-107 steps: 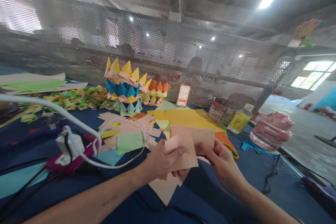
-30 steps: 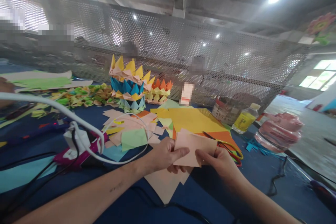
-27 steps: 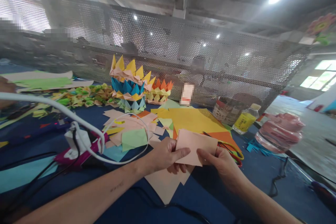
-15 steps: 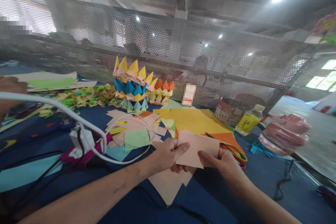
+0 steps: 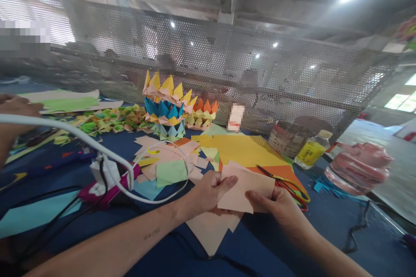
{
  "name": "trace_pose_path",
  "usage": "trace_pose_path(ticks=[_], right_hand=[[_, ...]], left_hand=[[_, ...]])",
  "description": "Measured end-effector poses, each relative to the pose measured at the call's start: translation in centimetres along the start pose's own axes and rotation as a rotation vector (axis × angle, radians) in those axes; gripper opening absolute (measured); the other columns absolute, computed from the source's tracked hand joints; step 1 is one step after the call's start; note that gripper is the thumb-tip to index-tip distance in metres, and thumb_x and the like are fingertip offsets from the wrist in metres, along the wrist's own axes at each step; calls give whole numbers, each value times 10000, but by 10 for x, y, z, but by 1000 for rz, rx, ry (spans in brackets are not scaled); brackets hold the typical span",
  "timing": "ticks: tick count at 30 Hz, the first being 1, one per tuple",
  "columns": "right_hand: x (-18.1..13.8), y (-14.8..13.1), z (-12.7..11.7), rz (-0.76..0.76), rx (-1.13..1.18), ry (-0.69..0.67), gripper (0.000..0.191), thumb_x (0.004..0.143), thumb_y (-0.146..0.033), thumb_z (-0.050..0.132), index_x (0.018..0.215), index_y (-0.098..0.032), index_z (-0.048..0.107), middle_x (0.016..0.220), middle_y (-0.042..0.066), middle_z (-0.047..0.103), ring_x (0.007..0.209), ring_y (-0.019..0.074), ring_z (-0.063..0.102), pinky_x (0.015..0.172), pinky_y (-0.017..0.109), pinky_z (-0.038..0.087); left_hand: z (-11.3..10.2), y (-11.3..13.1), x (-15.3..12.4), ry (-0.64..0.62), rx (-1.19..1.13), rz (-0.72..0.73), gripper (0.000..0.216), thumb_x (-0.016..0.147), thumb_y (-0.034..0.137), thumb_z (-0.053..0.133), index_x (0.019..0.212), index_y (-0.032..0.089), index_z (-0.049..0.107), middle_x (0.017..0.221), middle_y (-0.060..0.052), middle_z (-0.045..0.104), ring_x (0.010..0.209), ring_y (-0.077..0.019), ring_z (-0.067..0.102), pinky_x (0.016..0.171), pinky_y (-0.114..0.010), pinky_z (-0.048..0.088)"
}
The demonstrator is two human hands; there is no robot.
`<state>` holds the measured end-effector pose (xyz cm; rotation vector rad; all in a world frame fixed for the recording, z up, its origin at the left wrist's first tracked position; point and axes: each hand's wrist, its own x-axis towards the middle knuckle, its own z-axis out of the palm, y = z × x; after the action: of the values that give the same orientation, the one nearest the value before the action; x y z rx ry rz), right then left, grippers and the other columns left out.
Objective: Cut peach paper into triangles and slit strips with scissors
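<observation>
- Pink paper, seemingly several overlapping pieces: at clock centre, off the table between both hands.
- Left hand: at 9 o'clock; closed on the left edge, thumb across the face, fingertips behind.
- Right hand: just past 3 o'clock; pinching the right edge, thumb in front, other fingers mostly hidden.
- Pink sheets: at 7 o'clock, below the held pieces, on a dark blue table.
- Yellow sheet: at 12 o'clock, lying flat.
- Orange sheet: at 2 o'clock, beside the yellow.
- Scissors, yellow and red handles: at 3 o'clock, partly over the orange.
- Scraps, mostly pink: at 10 o'clock.
- Power strip, magenta: at 9 o'clock, white cable above.
- Folded crowns, stacked: between 10 and 11 o'clock.
- Tub and bottle: towards 2 o'clock, side by side.
- Pink jug: near 3 o'clock, outermost.
- Mesh screen: across 12 o'clock, behind everything.
- Another person's hand: between 9 and 10 o'clock, far edge; finger state not discernible.
</observation>
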<state>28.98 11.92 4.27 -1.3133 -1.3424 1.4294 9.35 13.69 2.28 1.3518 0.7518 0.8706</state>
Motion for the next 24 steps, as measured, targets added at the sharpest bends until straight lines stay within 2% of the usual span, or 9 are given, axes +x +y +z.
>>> trace_pose_path(ticks=[9, 13, 15, 18, 20, 22, 24], right_hand=[[0, -2, 1, -40, -53, 23, 401, 565, -446, 797, 804, -130, 736, 739, 83, 733, 758, 258, 670, 693, 330, 533], [-1, -3, 1, -29, -33, 11, 381, 581, -430, 795, 814, -134, 734, 743, 74, 733, 747, 235, 668, 688, 297, 521], [-2, -3, 0, -21, -29, 2, 354, 603, -429, 782, 797, -137, 731, 731, 62, 731, 716, 211, 663, 660, 268, 510], [-3, 0, 0, -39, -43, 4, 345, 617, -434, 769, 778, -133, 719, 700, 43, 720, 639, 184, 640, 595, 250, 490], [-2, 2, 0, -62, -79, 0, 350, 629, -438, 759, 774, -124, 706, 676, 36, 710, 604, 178, 627, 564, 252, 480], [-2, 4, -1, -78, -129, -13, 352, 645, -440, 747, 784, -120, 702, 693, 42, 715, 619, 187, 633, 571, 260, 486], [-1, 6, -2, -89, -166, -16, 360, 642, -436, 749, 820, -125, 710, 746, 55, 729, 653, 202, 648, 591, 271, 498]], left_hand=[[2, 2, -2, 33, 21, -28, 545, 761, 636, 498, 734, 106, 621, 519, -49, 588, 402, -120, 552, 345, -180, 387], [0, 0, 0, 49, 91, -17, 548, 780, 628, 470, 687, 109, 618, 504, -42, 578, 393, -121, 529, 351, -198, 383], [-1, 1, 0, 70, 157, 45, 521, 795, 586, 487, 662, 103, 629, 538, -53, 606, 448, -129, 558, 390, -199, 397], [-3, 6, -2, 52, 183, 129, 402, 798, 480, 558, 790, 98, 682, 721, -85, 692, 636, -163, 633, 522, -206, 456], [-3, 10, -5, 15, 153, 114, 361, 785, 436, 595, 902, 108, 691, 839, -98, 713, 728, -186, 652, 590, -222, 482], [-2, 13, -8, 0, 173, 91, 346, 764, 409, 626, 935, 117, 696, 887, -101, 716, 773, -196, 658, 623, -229, 494], [-1, 15, -10, -4, 228, 60, 345, 751, 411, 635, 935, 125, 695, 837, -92, 718, 719, -185, 663, 589, -223, 497]])
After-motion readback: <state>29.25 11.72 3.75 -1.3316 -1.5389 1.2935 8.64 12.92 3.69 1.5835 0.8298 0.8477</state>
